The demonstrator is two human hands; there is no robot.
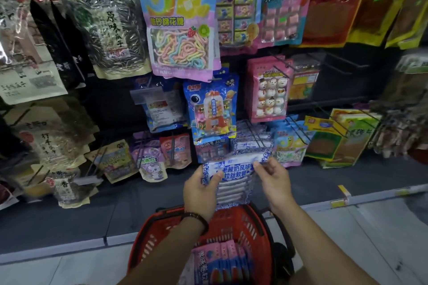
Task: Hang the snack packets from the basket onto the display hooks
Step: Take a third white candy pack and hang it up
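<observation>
Snack packets first: where are they? (Desk)

A bunch of flat blue-and-white plastic snack packets (234,174) is held up over the red plastic mesh basket (148,245), just in front of a black wire display hook (256,131). The left hand (200,188) grips the bunch's left edge, thumb on the front. The right hand (273,180) pinches its top right corner. (Photographer)

How far along is the job? (Desk)

Midway, by my reading. Matching blue-and-white packets (251,144) already hang on that hook, and the held bunch is not yet threaded on. In the basket lie pink-and-blue packets (220,259), so more hanging is left. (Photographer)

Any legible writing? (Desk)

The front of the held bunch reads 老酸奶风味 and 拉丝软糖. Higher up, the pastel marshmallow-rope bag (180,23) says 酸砂棉花糖. The clear sunflower-seed bag (108,30) shows 老街口 and 原味瓜子. Lettering on the packets in the basket is too blurred to read in full. (Photographer)
</observation>
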